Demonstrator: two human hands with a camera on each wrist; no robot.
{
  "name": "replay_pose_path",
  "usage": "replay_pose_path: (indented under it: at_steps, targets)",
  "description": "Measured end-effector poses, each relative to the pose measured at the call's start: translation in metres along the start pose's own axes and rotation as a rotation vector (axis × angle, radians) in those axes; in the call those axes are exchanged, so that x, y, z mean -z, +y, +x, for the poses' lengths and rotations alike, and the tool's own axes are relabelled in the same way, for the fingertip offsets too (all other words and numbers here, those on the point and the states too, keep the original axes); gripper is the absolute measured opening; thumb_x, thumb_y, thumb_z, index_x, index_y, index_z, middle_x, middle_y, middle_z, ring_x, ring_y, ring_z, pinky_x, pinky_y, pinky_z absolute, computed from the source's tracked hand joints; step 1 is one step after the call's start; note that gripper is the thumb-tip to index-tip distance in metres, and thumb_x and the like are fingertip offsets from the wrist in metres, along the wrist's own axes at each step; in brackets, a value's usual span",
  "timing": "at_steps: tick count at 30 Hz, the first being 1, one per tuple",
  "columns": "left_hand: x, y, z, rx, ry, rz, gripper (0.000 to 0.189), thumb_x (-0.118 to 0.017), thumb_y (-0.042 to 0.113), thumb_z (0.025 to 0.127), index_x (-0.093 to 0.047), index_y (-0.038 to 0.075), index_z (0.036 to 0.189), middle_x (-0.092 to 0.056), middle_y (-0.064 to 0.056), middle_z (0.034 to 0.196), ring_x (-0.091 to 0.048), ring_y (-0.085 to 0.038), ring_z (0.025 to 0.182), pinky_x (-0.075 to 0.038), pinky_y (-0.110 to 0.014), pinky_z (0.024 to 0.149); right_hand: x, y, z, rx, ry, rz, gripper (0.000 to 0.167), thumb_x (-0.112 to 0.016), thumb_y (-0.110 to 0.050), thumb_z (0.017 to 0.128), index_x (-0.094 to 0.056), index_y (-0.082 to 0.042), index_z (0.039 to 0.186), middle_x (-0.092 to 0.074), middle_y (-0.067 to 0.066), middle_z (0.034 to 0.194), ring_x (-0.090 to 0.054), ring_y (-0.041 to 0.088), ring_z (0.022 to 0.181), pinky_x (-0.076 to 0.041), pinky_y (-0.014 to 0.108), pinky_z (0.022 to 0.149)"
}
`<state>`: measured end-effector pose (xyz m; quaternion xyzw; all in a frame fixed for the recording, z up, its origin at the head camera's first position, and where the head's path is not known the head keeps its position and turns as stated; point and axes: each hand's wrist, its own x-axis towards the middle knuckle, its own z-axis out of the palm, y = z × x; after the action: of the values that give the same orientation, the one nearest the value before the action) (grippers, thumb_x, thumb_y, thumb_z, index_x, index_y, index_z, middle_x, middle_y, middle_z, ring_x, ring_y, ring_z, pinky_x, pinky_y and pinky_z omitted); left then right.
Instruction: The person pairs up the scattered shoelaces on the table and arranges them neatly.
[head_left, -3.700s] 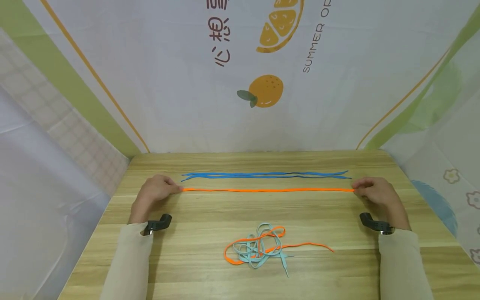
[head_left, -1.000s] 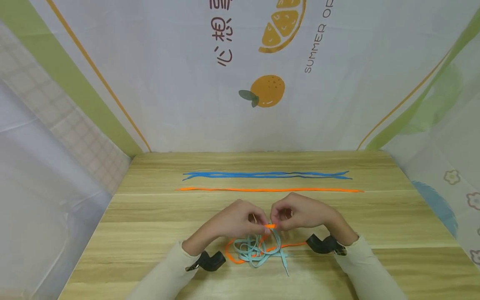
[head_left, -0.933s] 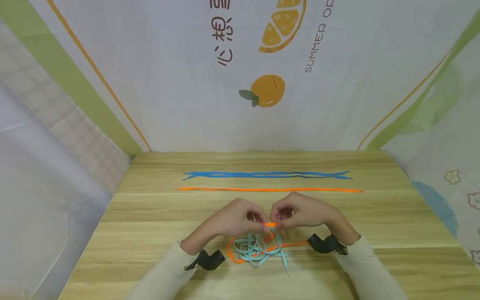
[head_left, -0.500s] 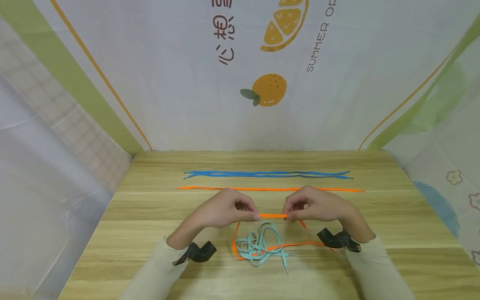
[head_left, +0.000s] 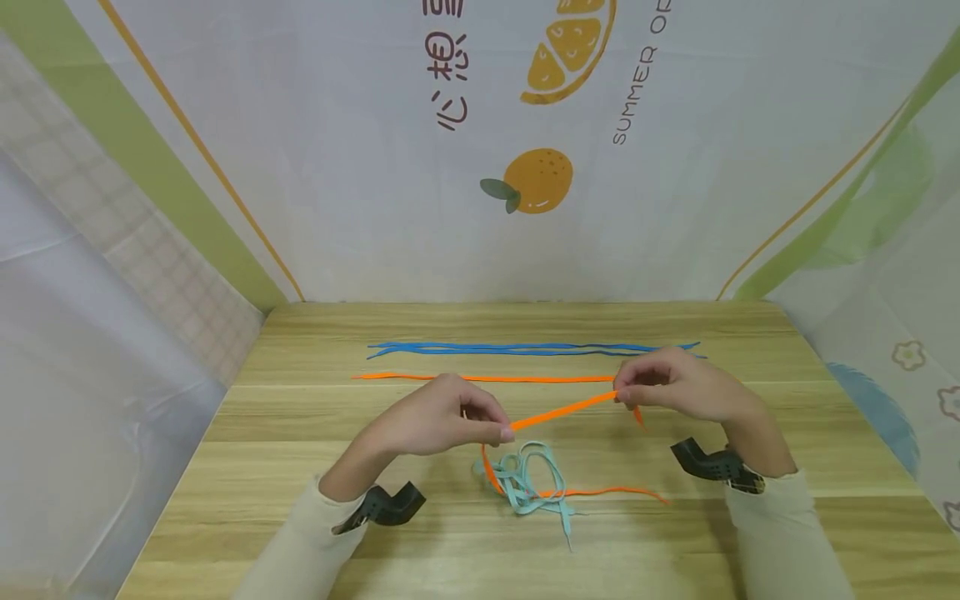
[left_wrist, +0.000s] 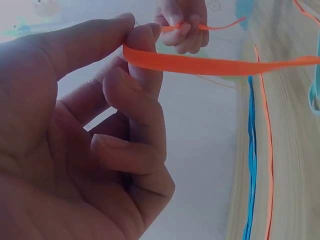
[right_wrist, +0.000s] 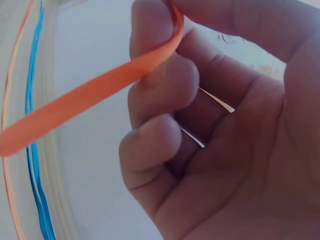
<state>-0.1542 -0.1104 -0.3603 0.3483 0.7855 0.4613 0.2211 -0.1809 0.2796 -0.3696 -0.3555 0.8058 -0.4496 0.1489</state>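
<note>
An orange shoelace (head_left: 562, 412) stretches between both hands above the table, slanting up to the right. My left hand (head_left: 438, 417) pinches it between thumb and index finger; from there it drops toward a tangled pale mint shoelace (head_left: 536, 475). My right hand (head_left: 682, 387) pinches the same orange lace further along, and a short end dangles below its fingers. In the left wrist view the lace (left_wrist: 200, 65) bends around the index fingertip. The right wrist view has the lace (right_wrist: 85, 100) running out from the thumb and fingers. Part of the orange lace lies under the mint tangle.
Two blue shoelaces (head_left: 487, 349) lie nearly straight along the back of the wooden table (head_left: 300, 417). In front of them another orange shoelace (head_left: 450, 378) lies straight, its right part hidden behind my right hand. A printed cloth (head_left: 375, 167) hangs behind the table.
After leaving the straightened orange lace, both hands came to the tangle and pinched the second orange lace. The right hand has since moved right and away, lengthening the stretch; the mint tangle has shifted slightly.
</note>
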Motion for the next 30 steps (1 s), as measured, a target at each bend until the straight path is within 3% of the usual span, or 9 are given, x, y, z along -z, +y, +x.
replay_pose_path:
  at_steps: [6, 12, 18, 21, 26, 30]
  targets:
    - [-0.002, 0.006, -0.004, -0.033, -0.017, -0.021, 0.012, -0.077, 0.025, 0.105, -0.087, 0.019, 0.100, -0.073, 0.005, 0.085, -0.051, -0.008, 0.068, -0.042, -0.026, 0.065, 0.016, 0.007, -0.015, -0.044, 0.090, 0.026, 0.018, -0.064, 0.000, 0.109, -0.076, -0.012, 0.103, -0.070, 0.010, 0.091, -0.065, 0.025, 0.086, -0.056, 0.031, 0.080]
    - [-0.001, 0.013, -0.009, -0.076, -0.024, -0.024, 0.012, -0.078, 0.025, 0.105, -0.087, 0.018, 0.100, -0.074, 0.008, 0.086, -0.055, -0.008, 0.070, -0.046, -0.025, 0.066, 0.029, 0.013, -0.028, -0.049, 0.174, 0.084, 0.016, -0.061, 0.007, 0.108, -0.075, 0.000, 0.106, -0.072, 0.006, 0.093, -0.066, 0.021, 0.087, -0.055, 0.028, 0.081]
    - [0.005, 0.018, -0.016, -0.081, -0.010, -0.027, 0.012, -0.078, 0.025, 0.105, -0.088, 0.018, 0.103, -0.076, 0.009, 0.088, -0.054, -0.009, 0.069, -0.045, -0.025, 0.065, 0.041, 0.025, -0.042, -0.030, 0.231, 0.134, 0.022, -0.057, 0.012, 0.107, -0.075, -0.002, 0.106, -0.062, 0.006, 0.085, -0.053, 0.022, 0.078, -0.047, 0.030, 0.072]
    - [0.009, 0.019, -0.019, -0.072, 0.001, -0.038, 0.012, -0.077, 0.024, 0.105, -0.088, 0.017, 0.105, -0.078, 0.008, 0.092, -0.060, -0.011, 0.073, -0.048, -0.026, 0.067, 0.046, 0.029, -0.050, -0.025, 0.274, 0.143, 0.023, -0.055, 0.013, 0.107, -0.074, -0.001, 0.105, -0.057, 0.007, 0.083, -0.050, 0.023, 0.077, -0.043, 0.034, 0.069]
    - [0.014, 0.017, -0.023, -0.101, 0.004, -0.053, 0.013, -0.076, 0.020, 0.106, -0.087, 0.013, 0.104, -0.079, 0.005, 0.093, -0.068, -0.020, 0.080, -0.053, -0.029, 0.072, 0.052, 0.033, -0.061, -0.025, 0.359, 0.176, 0.024, -0.054, 0.015, 0.107, -0.073, 0.001, 0.104, -0.057, 0.004, 0.082, -0.050, 0.022, 0.077, -0.043, 0.033, 0.071]
    - [0.018, 0.016, -0.025, -0.113, 0.021, -0.040, 0.012, -0.076, 0.019, 0.106, -0.086, 0.013, 0.104, -0.077, 0.003, 0.090, -0.069, -0.020, 0.081, -0.054, -0.030, 0.073, 0.056, 0.037, -0.068, -0.030, 0.409, 0.218, 0.024, -0.053, 0.016, 0.107, -0.073, 0.004, 0.105, -0.063, 0.001, 0.084, -0.046, 0.022, 0.075, -0.041, 0.032, 0.071]
